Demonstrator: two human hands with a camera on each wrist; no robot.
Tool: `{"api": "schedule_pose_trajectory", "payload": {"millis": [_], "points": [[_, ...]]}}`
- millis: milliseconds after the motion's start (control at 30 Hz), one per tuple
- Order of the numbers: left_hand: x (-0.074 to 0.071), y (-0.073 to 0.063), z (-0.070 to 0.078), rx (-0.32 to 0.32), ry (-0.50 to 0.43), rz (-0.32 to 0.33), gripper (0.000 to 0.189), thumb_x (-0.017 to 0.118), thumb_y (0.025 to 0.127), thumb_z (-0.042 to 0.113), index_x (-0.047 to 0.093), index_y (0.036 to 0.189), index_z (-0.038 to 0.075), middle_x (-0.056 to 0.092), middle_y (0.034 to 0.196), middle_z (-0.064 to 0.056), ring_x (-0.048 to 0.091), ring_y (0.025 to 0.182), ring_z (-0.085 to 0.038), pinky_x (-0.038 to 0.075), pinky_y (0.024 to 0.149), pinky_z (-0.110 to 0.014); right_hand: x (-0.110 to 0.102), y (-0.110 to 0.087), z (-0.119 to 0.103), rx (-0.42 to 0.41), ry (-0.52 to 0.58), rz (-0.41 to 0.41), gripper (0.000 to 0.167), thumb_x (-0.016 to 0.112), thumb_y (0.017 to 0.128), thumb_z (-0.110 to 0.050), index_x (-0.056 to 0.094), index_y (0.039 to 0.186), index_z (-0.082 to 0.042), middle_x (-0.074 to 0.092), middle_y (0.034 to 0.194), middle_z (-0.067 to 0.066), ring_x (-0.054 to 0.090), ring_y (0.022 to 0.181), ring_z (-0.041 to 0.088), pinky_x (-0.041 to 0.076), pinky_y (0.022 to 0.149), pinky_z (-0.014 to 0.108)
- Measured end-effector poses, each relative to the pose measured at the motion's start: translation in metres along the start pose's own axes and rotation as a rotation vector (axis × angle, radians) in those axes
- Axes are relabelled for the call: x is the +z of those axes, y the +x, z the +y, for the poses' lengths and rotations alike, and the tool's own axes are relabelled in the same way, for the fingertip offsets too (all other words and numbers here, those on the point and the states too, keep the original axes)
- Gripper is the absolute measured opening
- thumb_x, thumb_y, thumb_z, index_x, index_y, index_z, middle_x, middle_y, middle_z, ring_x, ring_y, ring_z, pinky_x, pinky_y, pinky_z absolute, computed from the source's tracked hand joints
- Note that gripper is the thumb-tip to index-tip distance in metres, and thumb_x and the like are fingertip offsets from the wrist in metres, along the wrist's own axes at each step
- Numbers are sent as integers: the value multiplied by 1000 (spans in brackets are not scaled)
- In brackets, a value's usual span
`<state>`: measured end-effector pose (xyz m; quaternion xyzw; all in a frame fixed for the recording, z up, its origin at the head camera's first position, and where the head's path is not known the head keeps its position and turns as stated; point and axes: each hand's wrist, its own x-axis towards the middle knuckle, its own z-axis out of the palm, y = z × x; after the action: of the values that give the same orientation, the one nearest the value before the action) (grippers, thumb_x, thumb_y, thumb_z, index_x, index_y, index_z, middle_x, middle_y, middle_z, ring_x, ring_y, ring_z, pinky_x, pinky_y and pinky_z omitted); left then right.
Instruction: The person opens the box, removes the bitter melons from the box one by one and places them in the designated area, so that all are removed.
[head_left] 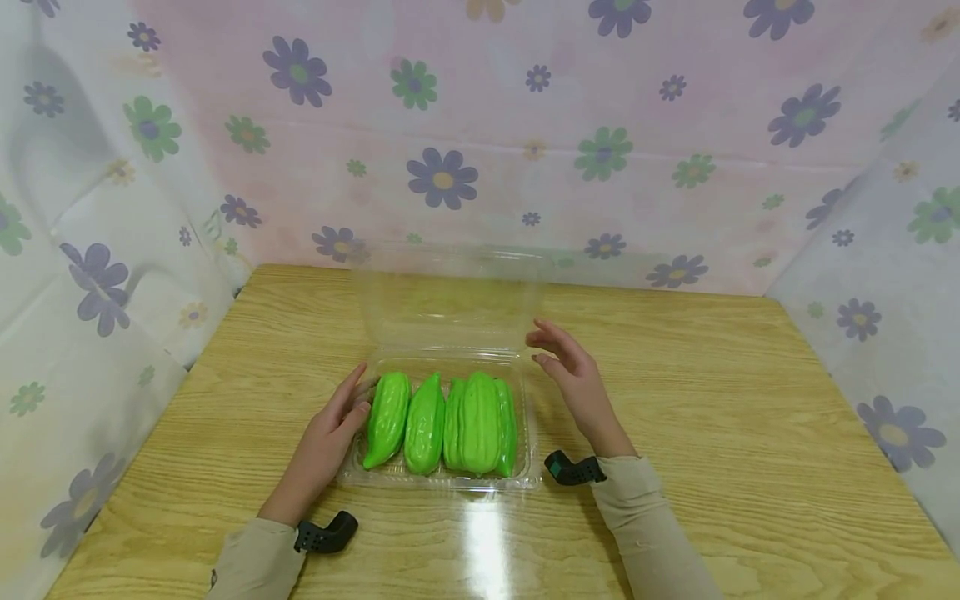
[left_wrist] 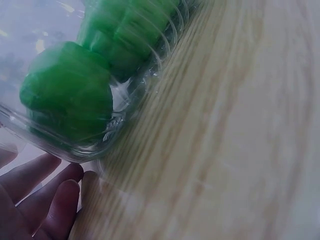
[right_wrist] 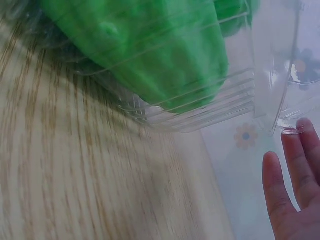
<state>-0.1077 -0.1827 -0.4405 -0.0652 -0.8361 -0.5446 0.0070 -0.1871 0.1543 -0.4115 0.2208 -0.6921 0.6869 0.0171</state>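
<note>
A clear plastic clamshell box (head_left: pixel 442 483) sits on the table with its lid (head_left: pixel 453 304) raised at the back. Inside lie several bright green, ridged bitter gourds (head_left: pixel 480 422), side by side and pointing away from me. My left hand (head_left: pixel 327 433) rests along the box's left side, fingers extended at its wall. In the left wrist view, those fingers (left_wrist: pixel 52 205) lie right under the box's rounded corner. By the hinge at the back right is my right hand (head_left: pixel 573 379), its fingers loosely bent. The right wrist view has its fingertips (right_wrist: pixel 302 125) at the lid's edge.
The wooden table (head_left: pixel 712 417) extends on both sides of the box. A flower-printed cloth (head_left: pixel 502 125) hangs behind it and along both sides. Black wrist cameras, one on the left wrist (head_left: pixel 327 533) and one on the right wrist (head_left: pixel 572 469), sit near the box's front corners.
</note>
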Motion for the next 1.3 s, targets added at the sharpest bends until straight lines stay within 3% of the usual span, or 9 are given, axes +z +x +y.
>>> {"api": "schedule_pose_trajectory", "payload": {"millis": [167, 367, 500, 667, 867, 1100, 1300], "points": [[-1, -1, 6, -10, -8, -8, 49, 40, 96, 28, 21, 142, 31, 40, 136, -7, 37, 123, -24, 28, 99, -48, 0, 0, 4, 14, 11, -3, 44, 47, 93, -6, 38, 136, -10, 44, 124, 21, 42, 116, 28, 39, 92, 31], [-2, -5, 29, -7, -22, -8, 50, 40, 97, 18, 22, 143, 18, 39, 135, -15, 36, 123, -31, 27, 98, -50, 0, 0, 8, 35, 23, -4, 45, 49, 92, -9, 37, 136, -9, 45, 122, 21, 44, 113, 28, 38, 93, 43], [-2, -7, 35, -6, 0, -8, 50, 39, 97, 18, 21, 143, 15, 39, 135, -16, 37, 122, -31, 28, 98, -50, 0, -1, 9, 47, 22, -2, 45, 49, 92, -12, 37, 135, -7, 47, 121, 17, 45, 113, 27, 39, 91, 44], [-2, -4, 23, -10, -27, -11, 50, 41, 97, 20, 22, 143, 21, 40, 135, -13, 36, 123, -29, 27, 99, -49, 0, 0, 11, 66, 41, 12, 44, 50, 92, -11, 38, 135, -8, 48, 121, 16, 47, 111, 27, 43, 88, 37], [1, 0, 3, 2, 16, -8, 49, 40, 96, 28, 21, 142, 32, 40, 136, -4, 36, 124, -23, 28, 99, -47, 0, 0, 10, 103, 74, 35, 44, 51, 91, -8, 41, 133, -11, 48, 120, 17, 47, 110, 26, 44, 87, 35], [3, 2, 2, 46, 50, 3, 50, 39, 97, 28, 21, 143, 26, 43, 134, -1, 39, 121, -18, 32, 97, -42, 2, 0, 8, 126, 161, 38, 51, 55, 88, -4, 36, 136, -7, 46, 119, 22, 48, 110, 27, 44, 87, 32], [3, 1, 2, 32, 50, -3, 50, 40, 97, 26, 20, 143, 26, 42, 135, 1, 37, 123, -18, 30, 98, -41, 3, 1, 11, 179, 169, 31, 48, 56, 88, -5, 41, 133, -5, 41, 122, 26, 52, 102, 23, 45, 85, 30]]}}
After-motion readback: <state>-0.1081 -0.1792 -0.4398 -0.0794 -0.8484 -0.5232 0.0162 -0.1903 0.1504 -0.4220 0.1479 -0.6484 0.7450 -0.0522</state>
